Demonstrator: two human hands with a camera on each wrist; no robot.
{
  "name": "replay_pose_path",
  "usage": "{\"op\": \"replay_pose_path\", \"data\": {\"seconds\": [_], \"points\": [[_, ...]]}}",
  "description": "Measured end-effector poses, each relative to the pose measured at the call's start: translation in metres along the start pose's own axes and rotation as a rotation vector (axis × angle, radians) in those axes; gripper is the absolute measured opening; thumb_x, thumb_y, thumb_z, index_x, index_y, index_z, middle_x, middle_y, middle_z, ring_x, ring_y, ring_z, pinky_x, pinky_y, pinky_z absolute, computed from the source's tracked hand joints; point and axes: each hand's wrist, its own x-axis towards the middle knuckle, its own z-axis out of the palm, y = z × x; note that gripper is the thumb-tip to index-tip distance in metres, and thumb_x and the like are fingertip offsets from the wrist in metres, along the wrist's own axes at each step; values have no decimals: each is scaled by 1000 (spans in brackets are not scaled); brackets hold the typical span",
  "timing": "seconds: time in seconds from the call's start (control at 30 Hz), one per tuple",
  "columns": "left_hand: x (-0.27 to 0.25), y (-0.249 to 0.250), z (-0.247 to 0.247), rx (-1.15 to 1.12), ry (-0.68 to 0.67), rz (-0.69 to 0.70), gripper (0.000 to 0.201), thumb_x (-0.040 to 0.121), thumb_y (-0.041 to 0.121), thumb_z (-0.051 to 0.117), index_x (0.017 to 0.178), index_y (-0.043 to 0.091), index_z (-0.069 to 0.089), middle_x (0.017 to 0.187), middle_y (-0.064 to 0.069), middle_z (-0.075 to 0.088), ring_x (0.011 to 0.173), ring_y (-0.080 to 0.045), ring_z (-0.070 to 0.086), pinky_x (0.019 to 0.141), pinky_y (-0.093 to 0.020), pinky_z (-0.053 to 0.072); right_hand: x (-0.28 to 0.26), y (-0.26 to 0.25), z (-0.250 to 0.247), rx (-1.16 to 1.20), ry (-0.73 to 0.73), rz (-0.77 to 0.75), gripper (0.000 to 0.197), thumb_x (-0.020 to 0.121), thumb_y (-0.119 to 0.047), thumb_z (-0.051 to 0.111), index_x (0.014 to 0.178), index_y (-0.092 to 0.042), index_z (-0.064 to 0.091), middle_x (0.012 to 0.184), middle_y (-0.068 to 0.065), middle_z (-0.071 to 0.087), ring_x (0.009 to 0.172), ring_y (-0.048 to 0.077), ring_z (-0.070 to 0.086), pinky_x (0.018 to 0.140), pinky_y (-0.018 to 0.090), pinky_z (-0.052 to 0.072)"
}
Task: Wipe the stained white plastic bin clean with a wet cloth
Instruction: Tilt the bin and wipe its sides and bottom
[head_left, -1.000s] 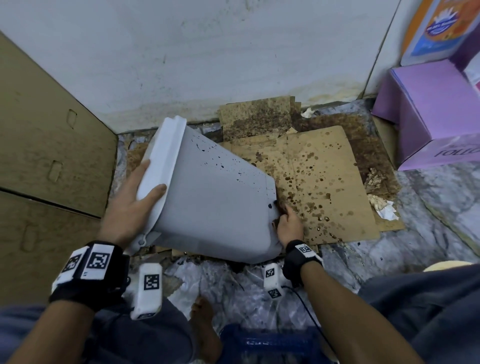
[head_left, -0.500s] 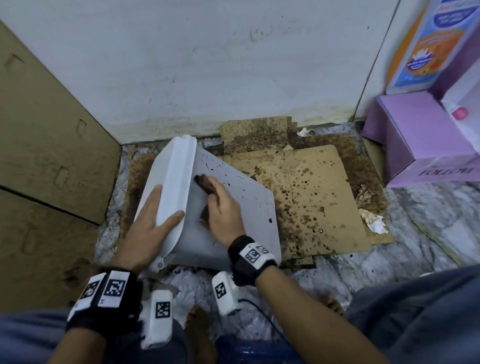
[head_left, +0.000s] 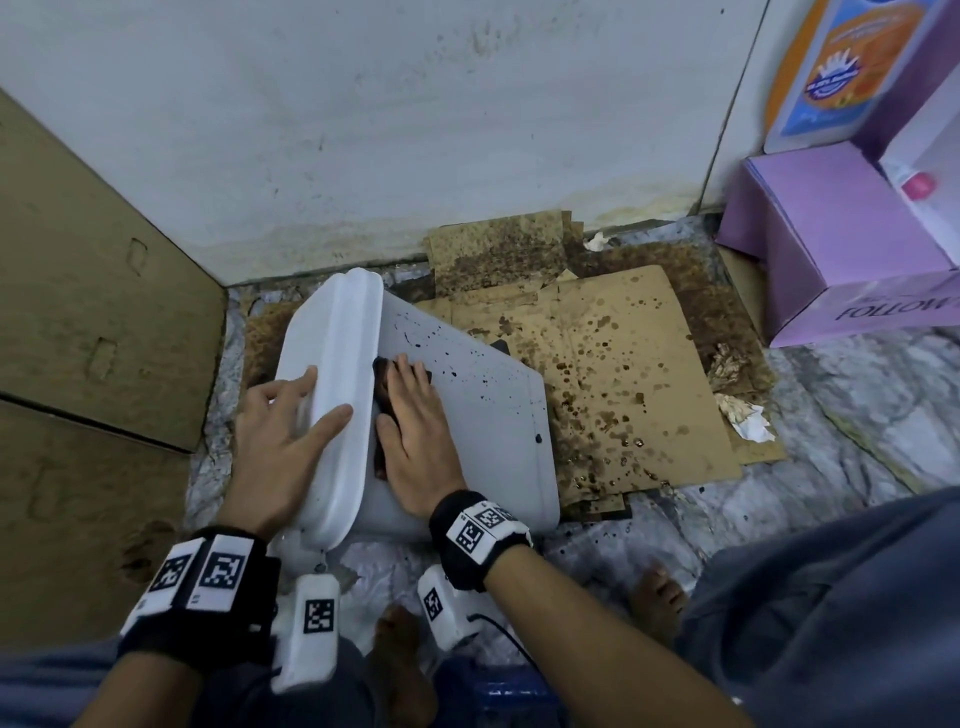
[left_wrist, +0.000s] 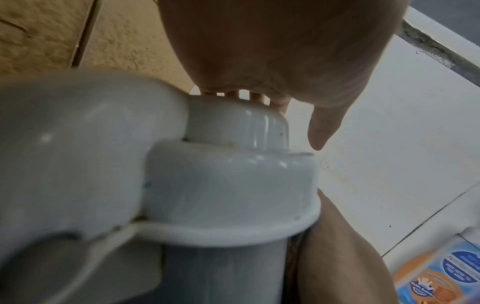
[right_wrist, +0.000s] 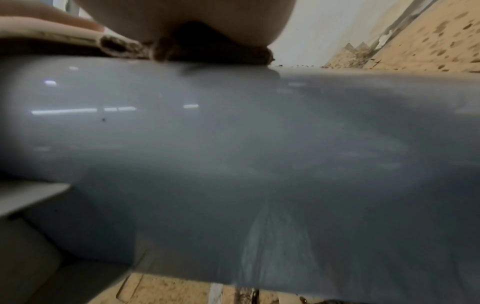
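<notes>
The white plastic bin (head_left: 483, 415) lies on its side on the floor, its lid (head_left: 332, 374) to the left. Dark specks (head_left: 467, 364) dot its upper wall. My left hand (head_left: 280, 431) rests on the lid with straight fingers on the lid's top and the thumb across its rim; the left wrist view shows the palm (left_wrist: 285, 51) over the lid (left_wrist: 221, 185). My right hand (head_left: 415, 426) lies flat on a dark brown cloth (head_left: 382, 374), pressing it on the bin wall right beside the lid. In the right wrist view the cloth (right_wrist: 124, 48) sits under the palm on the glossy bin (right_wrist: 233, 144).
Stained cardboard sheets (head_left: 623, 374) lie under and right of the bin. A purple box (head_left: 841, 234) stands at the right, brown cardboard panels (head_left: 93, 291) at the left, the wall (head_left: 415, 130) behind. Crumpled paper (head_left: 743, 415) lies on the cardboard's edge. My bare foot (head_left: 400, 649) is below the bin.
My right hand left the bin's bottom edge and came up onto the side wall with the cloth, sliding toward the lid. The left hand stayed on the lid.
</notes>
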Motion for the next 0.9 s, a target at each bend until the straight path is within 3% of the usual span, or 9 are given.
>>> {"op": "replay_pose_path", "data": {"seconds": [0.13, 0.23, 0.3, 0.43, 0.5, 0.57, 0.73, 0.83, 0.9], "points": [[10, 7, 8, -65, -62, -32, 66, 83, 49, 71, 131, 18, 36, 152, 2, 29, 134, -8, 30, 109, -34, 28, 17, 4, -4, -18, -17, 1, 58, 99, -26, 28, 153, -17, 10, 162, 1, 4, 148, 12, -8, 121, 33, -2], [15, 9, 13, -111, -101, -66, 53, 90, 31, 67, 122, 17, 28, 158, 7, 21, 136, -6, 27, 112, -38, 30, 24, 8, -5, -89, -55, -13, 58, 102, -25, 31, 153, -16, 7, 162, 2, 0, 148, 14, -9, 121, 36, -2], [19, 8, 14, -136, -92, -77, 60, 89, 31, 69, 127, 16, 26, 159, 2, 21, 141, -14, 29, 115, -41, 30, 26, 12, -3, -126, -62, -37, 58, 102, -26, 31, 153, -16, 5, 162, 2, -2, 148, 14, -10, 121, 36, -3], [21, 4, 12, -74, -95, -64, 98, 80, 60, 67, 153, 20, 15, 160, -1, 23, 144, -20, 28, 119, -44, 26, 21, 38, -3, -126, -61, -6, 58, 103, -27, 30, 153, -19, 3, 162, -3, -6, 147, 9, -13, 120, 32, -7], [20, 0, 11, 34, -88, -50, 92, 87, 59, 60, 157, 22, 11, 163, -2, 17, 148, -21, 21, 121, -45, 18, 13, 64, -7, -135, -53, 60, 57, 103, -28, 27, 154, -21, 2, 161, -5, -8, 146, 7, -15, 121, 36, -5], [17, 0, 12, 96, -80, -43, 82, 95, 44, 56, 158, 21, 9, 162, -3, 14, 148, -19, 16, 121, -38, 12, 4, 92, -13, -139, -32, 157, 59, 101, -32, 24, 153, -21, 0, 161, -5, -11, 146, 7, -16, 121, 39, -2], [16, 10, 22, 181, 16, 17, 81, 91, 41, 64, 154, 11, 22, 147, -13, 30, 141, -24, 24, 117, -36, 16, -6, 120, -25, -78, 16, 327, 60, 96, -41, 15, 151, -23, -3, 157, -8, -16, 146, 10, -16, 120, 42, 1], [17, 16, 26, 188, 40, 38, 89, 82, 53, 61, 151, 8, 27, 146, -14, 32, 140, -25, 25, 116, -35, 17, 1, 92, -22, -25, 49, 256, 58, 97, -43, 12, 151, -25, -1, 157, -6, -13, 146, 11, -16, 121, 40, -5], [17, 14, 27, 173, 58, 57, 82, 86, 47, 64, 148, 6, 30, 146, -16, 31, 140, -25, 26, 112, -28, 16, 5, 65, -14, -46, 37, 129, 58, 98, -42, 12, 152, -25, 2, 160, -4, -7, 147, 10, -14, 120, 34, -8]]}}
